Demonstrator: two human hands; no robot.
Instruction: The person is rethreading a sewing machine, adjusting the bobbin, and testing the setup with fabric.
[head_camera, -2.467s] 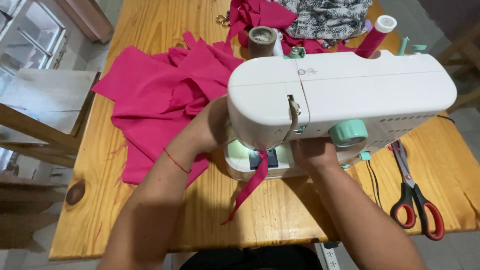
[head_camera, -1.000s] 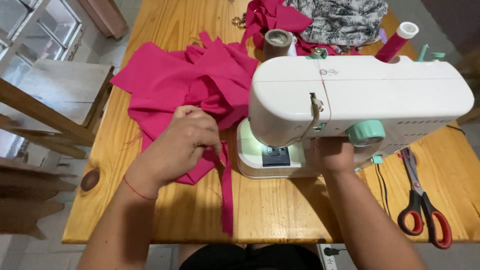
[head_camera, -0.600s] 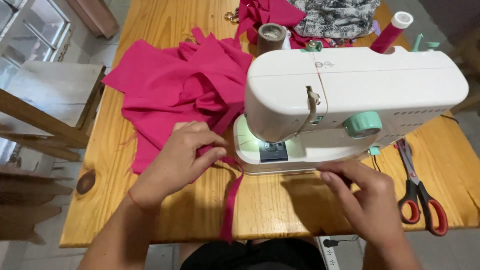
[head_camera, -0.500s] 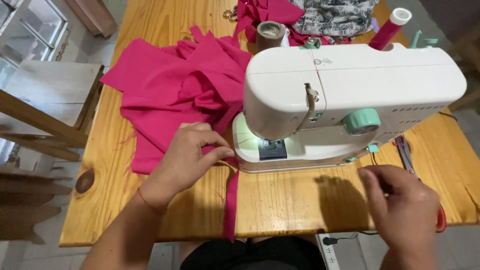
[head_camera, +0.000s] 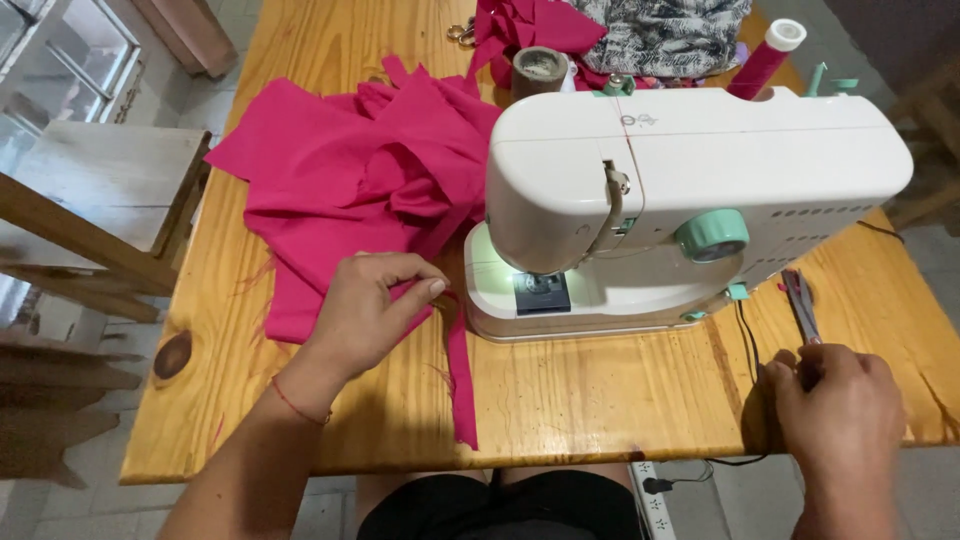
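Head view: left hand (head_camera: 370, 310) pinched pink strip (head_camera: 460, 370) beside sewing machine (head_camera: 680, 190); right hand (head_camera: 840, 410) curled over scissors (head_camera: 800, 305), grip unclear.

The right hand (head_camera: 838, 418) covers the handles of the scissors (head_camera: 800, 305); its grip is hidden.

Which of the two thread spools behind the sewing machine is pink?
The right spool, tilted with a white cap, is pink; the other spool is brownish and stands upright.
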